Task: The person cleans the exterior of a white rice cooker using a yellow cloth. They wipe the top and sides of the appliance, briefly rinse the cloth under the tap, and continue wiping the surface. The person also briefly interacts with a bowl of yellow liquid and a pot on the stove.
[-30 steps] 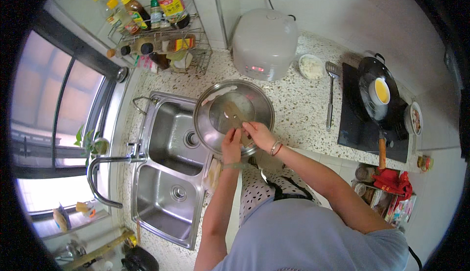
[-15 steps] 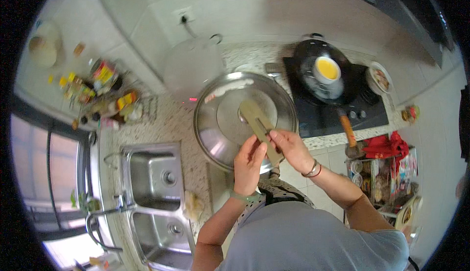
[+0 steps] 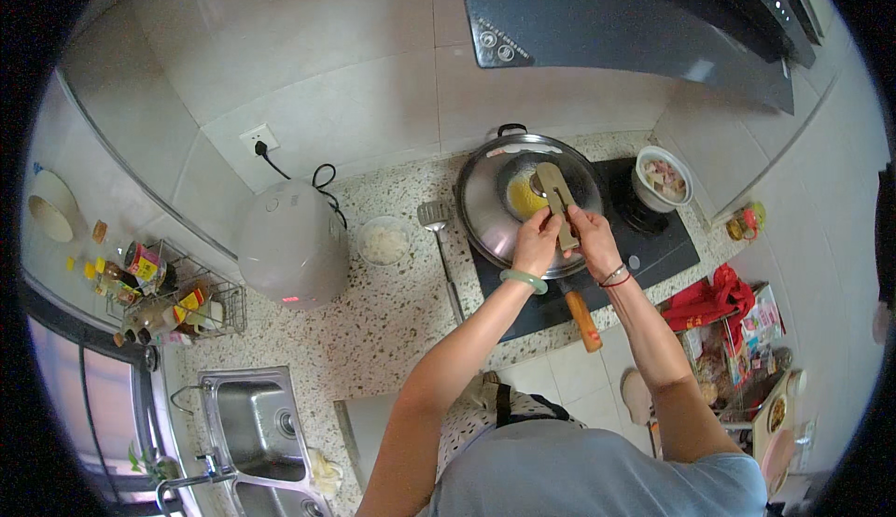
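An olive-coloured, flat, slotted handle (image 3: 555, 198) lies over the knob of a large round steel lid (image 3: 481, 209) with a glass centre. My left hand (image 3: 537, 242) pinches the handle's near end from the left, and my right hand (image 3: 592, 238) grips the same end from the right. The lid lies over the wok, hiding most of it. Through the glass shows something yellow (image 3: 525, 192), where the white bowl with yellow contents stood. The wok's wooden handle (image 3: 583, 322) sticks out toward me.
The black cooktop (image 3: 667, 240) bears a white pot of food (image 3: 663, 179) at right. Left of the wok are a metal spatula (image 3: 435, 223), a bowl of white food (image 3: 383, 241) and a rice cooker (image 3: 292, 244). A range hood (image 3: 635, 18) overhangs; a sink (image 3: 252, 424) is at lower left.
Both hands have moved away from me and right, carrying the lid by the olive handle from the counter side onto the wok. The lid now covers the wok and bowl.
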`<move>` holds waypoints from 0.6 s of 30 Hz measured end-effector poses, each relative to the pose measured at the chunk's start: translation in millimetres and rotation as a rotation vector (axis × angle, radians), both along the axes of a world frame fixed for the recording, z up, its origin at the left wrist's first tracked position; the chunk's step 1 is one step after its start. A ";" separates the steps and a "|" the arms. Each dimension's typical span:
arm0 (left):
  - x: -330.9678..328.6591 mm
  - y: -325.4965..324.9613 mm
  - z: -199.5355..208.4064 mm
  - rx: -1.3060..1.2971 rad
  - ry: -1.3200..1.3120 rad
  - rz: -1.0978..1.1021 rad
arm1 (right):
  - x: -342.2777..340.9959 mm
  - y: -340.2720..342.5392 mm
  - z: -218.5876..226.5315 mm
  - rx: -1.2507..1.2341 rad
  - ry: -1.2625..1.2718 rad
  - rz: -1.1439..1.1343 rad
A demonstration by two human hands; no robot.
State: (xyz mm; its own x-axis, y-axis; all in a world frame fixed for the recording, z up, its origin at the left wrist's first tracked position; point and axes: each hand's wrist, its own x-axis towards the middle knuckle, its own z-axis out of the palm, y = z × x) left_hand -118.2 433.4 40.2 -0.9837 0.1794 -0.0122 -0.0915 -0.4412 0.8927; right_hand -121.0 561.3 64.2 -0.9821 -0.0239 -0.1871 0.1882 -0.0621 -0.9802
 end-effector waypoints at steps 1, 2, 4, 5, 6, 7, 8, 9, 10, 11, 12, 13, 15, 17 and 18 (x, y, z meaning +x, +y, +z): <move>-12.1 5.6 -10.7 -0.034 0.020 0.032 | -11.0 5.1 -6.9 -0.006 -0.009 0.003; -26.1 8.7 -31.1 -0.073 0.036 0.073 | -19.1 3.1 -11.4 -0.011 -0.014 0.031; -40.9 15.7 -46.4 -0.199 0.055 0.097 | -31.2 9.9 -20.0 0.011 -0.039 0.030; -45.2 17.3 -48.9 -0.193 0.039 0.088 | -35.7 13.5 -23.5 0.022 -0.052 0.026; -49.1 18.2 -51.2 -0.188 0.022 0.080 | -40.6 15.3 -26.7 0.026 -0.053 0.028; -51.2 20.6 -52.3 -0.181 0.005 0.066 | -44.1 16.6 -29.4 0.032 -0.056 0.025; -52.3 22.1 -53.7 -0.145 -0.011 0.054 | -46.7 18.2 -32.3 0.038 -0.059 0.022; -52.7 23.3 -55.1 -0.110 -0.027 0.043 | -48.0 20.7 -34.8 0.034 -0.060 0.033; -53.4 21.7 -57.1 -0.078 -0.043 0.042 | -49.7 19.1 -35.9 0.027 -0.061 0.055; -53.8 22.4 -61.3 -0.085 -0.038 0.060 | -51.0 18.3 -37.6 0.020 -0.061 0.076; -53.1 23.5 -64.9 -0.092 -0.033 0.077 | -51.9 19.2 -41.4 0.007 -0.067 0.090; -52.0 26.2 -63.6 -0.094 -0.026 0.088 | -52.3 23.2 -45.2 -0.002 -0.070 0.097; -48.5 30.6 -61.4 -0.114 -0.047 0.107 | -52.8 29.6 -51.8 -0.001 -0.076 0.100; -46.4 32.0 -66.0 -0.111 -0.052 0.125 | -50.8 27.7 -53.7 0.015 -0.083 0.094; -48.6 31.9 -72.1 -0.096 -0.047 0.132 | -50.3 26.8 -53.5 0.026 -0.070 0.103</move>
